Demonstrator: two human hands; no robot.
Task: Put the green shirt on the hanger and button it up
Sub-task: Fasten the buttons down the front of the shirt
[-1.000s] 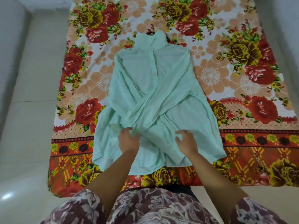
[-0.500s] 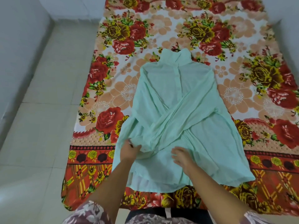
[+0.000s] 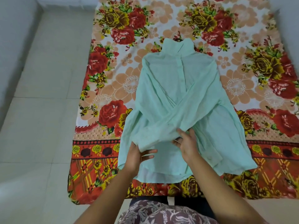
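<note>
**Green shirt flat on the blanket, both hands at its crossed sleeves**

On the left lies a pale tiled floor (image 3: 40,110). Right of it spreads a floral blanket in red, orange and yellow (image 3: 113,88), its near border patterned with small yellow roses.

The left hand (image 3: 137,157) reaches in at the near left side of the shirt. Its fingers (image 3: 149,152) lie straight and slip beneath the loose end of one sleeve, so the cloth drapes over them.

The mint-green, thin-fabric, long-sleeved shirt (image 3: 169,88) lies front up in the middle of the blanket, collar (image 3: 178,46) at the far end, hem near the person. Its button strip (image 3: 180,73) runs down from the collar, and the two sleeves cross over the chest.

The right hand (image 3: 188,146) rests, back up, just right of the left one, at the point where the sleeves cross. Its fingers are spread and touch the fabric; I cannot tell whether they pinch it.
</note>
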